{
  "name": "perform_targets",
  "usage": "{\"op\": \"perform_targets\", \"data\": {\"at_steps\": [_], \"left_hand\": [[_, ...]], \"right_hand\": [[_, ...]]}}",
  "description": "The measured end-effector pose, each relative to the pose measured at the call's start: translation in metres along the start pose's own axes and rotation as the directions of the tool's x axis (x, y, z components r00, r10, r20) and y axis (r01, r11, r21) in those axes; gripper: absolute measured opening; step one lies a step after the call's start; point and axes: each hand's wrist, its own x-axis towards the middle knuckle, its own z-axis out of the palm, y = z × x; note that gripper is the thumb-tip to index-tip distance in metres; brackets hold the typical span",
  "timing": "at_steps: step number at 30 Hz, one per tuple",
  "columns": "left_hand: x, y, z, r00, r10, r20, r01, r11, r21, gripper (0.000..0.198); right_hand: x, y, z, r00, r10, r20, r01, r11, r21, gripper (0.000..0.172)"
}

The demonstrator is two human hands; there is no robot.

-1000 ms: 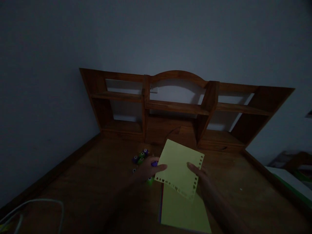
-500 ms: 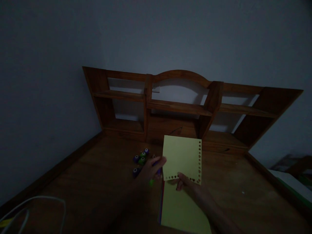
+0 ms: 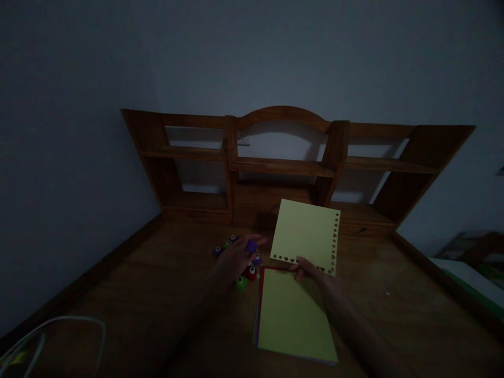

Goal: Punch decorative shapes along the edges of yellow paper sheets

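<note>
My right hand (image 3: 309,269) pinches the lower edge of a pale yellow sheet of paper (image 3: 305,231), held up and tilted above the table. Small cut-out shapes, some of them hearts, run along the sheet's bottom and right edges. A small purple craft punch (image 3: 252,245) sits in the fingers of my left hand (image 3: 235,258), a little left of the sheet and apart from it. Around that hand lie other punches, among them a red punch (image 3: 250,272), a green punch (image 3: 241,283) and a purple punch (image 3: 256,259). Some are partly hidden behind the hand.
Below the held sheet, a stack of coloured paper (image 3: 295,320) with yellow on top lies on the wooden table (image 3: 378,325). A wooden shelf unit (image 3: 283,167) stands along the back wall. A white cable (image 3: 79,318) loops at the lower left.
The yellow sheet in my right hand has risen and shifted right, uncovering more of the stack. My left hand has moved up and left, away from the sheet, with the purple punch.
</note>
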Motion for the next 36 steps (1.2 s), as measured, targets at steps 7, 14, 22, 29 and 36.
{"op": "perform_targets", "data": {"at_steps": [7, 14, 22, 29, 36], "left_hand": [[-0.005, -0.011, 0.006, 0.994, -0.110, -0.024, 0.110, 0.994, -0.016, 0.042], [-0.010, -0.008, 0.009, 0.996, -0.086, 0.036, 0.078, 0.979, 0.189, 0.038], [-0.009, -0.005, 0.008, 0.992, -0.116, 0.051, 0.109, 0.986, 0.125, 0.058], [-0.006, -0.013, 0.005, 0.993, -0.118, 0.026, 0.114, 0.986, 0.121, 0.040], [-0.009, -0.007, 0.006, 0.995, -0.098, 0.016, 0.095, 0.987, 0.126, 0.043]], "right_hand": [[-0.004, -0.003, 0.003, 0.999, 0.013, -0.029, -0.014, 1.000, -0.017, 0.039], [-0.008, -0.010, 0.005, 0.997, -0.015, -0.073, 0.014, 1.000, -0.016, 0.041], [-0.010, -0.008, 0.005, 0.991, -0.044, -0.122, 0.038, 0.998, -0.049, 0.037], [-0.017, -0.019, 0.008, 0.985, -0.091, -0.147, 0.069, 0.986, -0.149, 0.037], [-0.019, -0.023, 0.008, 0.982, -0.111, -0.154, 0.074, 0.971, -0.226, 0.037]]}}
